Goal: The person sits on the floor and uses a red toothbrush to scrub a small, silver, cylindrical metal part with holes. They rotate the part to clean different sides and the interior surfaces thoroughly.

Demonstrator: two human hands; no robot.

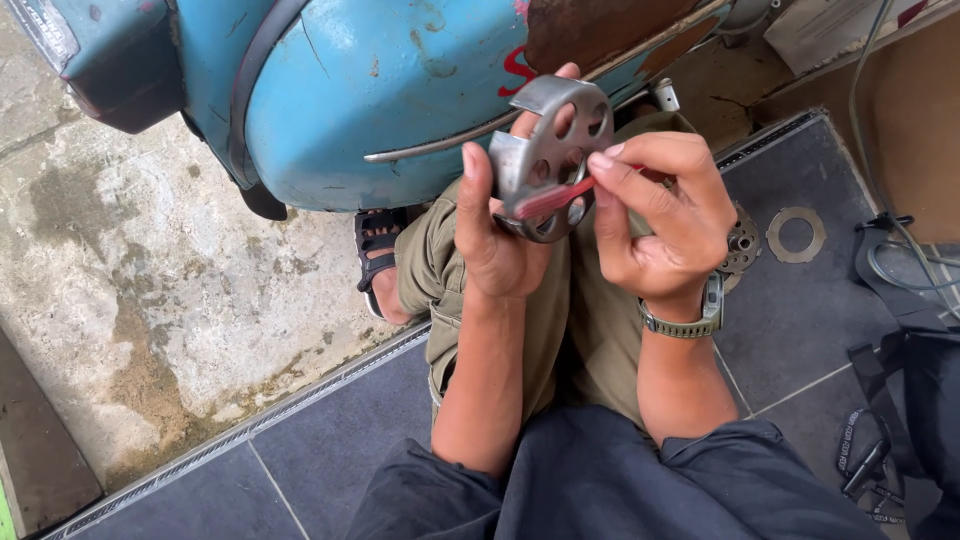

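Metal part: a grey round metal housing (550,158) with holes through its face and slots in its rim is held up at chest height, over the lap, with its holed face turned towards the camera so that the face can be seen and reached.
Left hand: the left hand (492,232) is clenched around the housing from the left, thumb up along the rim and fingers behind, so the part appears to be steadied against pressure from the other side.
Right hand: the right hand (668,222) is pinched on a thin red strip (555,198), which looks like a small tool or a folded piece of abrasive; which of the two cannot be told.
Strip: it is laid across the lower face of the housing, touching it, apparently so that the surface can be rubbed or scraped.
Wristwatch: a watch with a green band (690,322) is worn on the right wrist.
Scooter: a pale blue scooter body (390,90) stands just ahead of the knees.
Floor parts: a flat metal ring (796,235) and a toothed round part (742,245) are laid on the dark tiles (330,440) to the right, near the right hand, within easy reach.
Posture: the person is crouched, a sandalled foot (378,262) set at the edge of the concrete floor (150,280).
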